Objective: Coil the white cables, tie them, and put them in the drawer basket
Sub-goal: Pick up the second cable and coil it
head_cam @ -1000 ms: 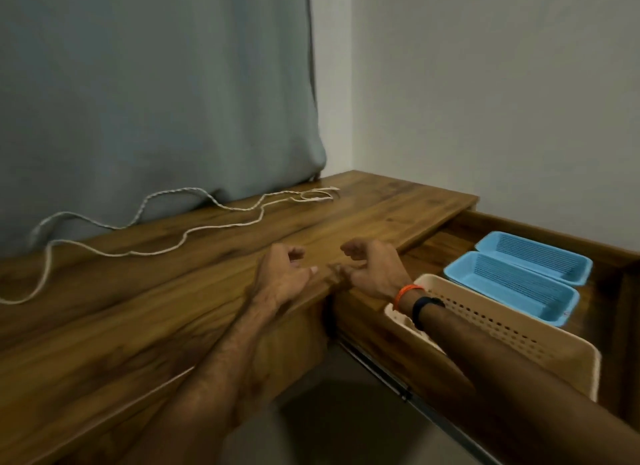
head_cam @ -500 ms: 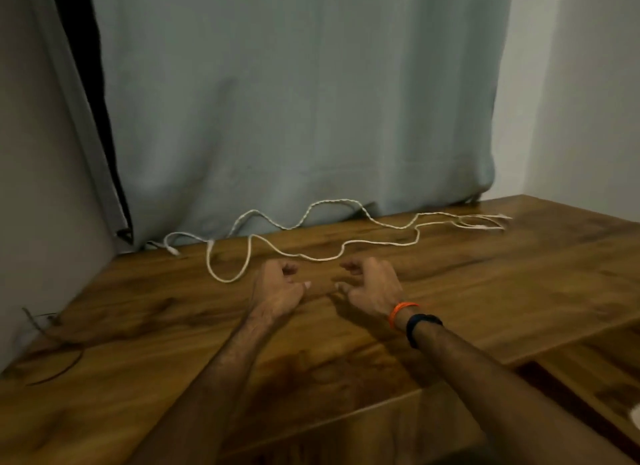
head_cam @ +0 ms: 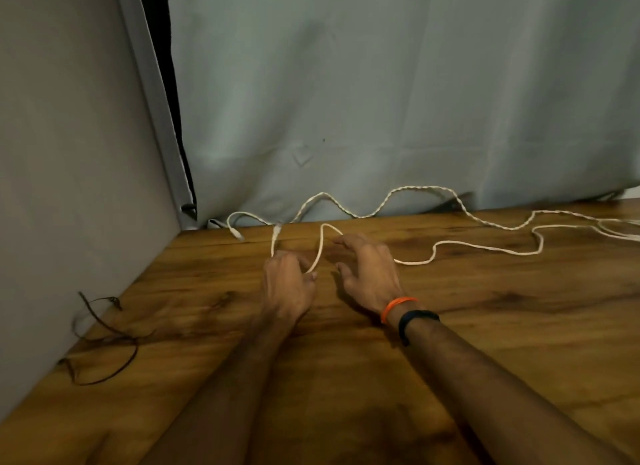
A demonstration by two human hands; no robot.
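Note:
Two white cables lie along the back of the wooden desk [head_cam: 485, 326]. The braided cable [head_cam: 415, 188] snakes by the curtain foot, and the smooth cable [head_cam: 485, 245] runs off to the right edge. Their plug ends [head_cam: 239, 236] lie at the back left. My left hand [head_cam: 287, 288] pinches the bottom of a loop of the smooth cable between thumb and fingers. My right hand [head_cam: 369, 268] hovers or rests just right of that loop with fingers spread and relaxed, and the cable passes under it. The drawer basket is out of view.
A grey curtain [head_cam: 381, 100] hangs behind the desk and a pale wall [head_cam: 69, 152] closes the left side. A thin dark brown cord [head_cam: 104, 346] lies at the desk's left edge. I wear orange and black bands [head_cam: 408, 314] on the right wrist.
The view has swung left, away from the drawer. Both hands have moved forward to the cables, and my left hand has taken hold of a loop of the smooth cable.

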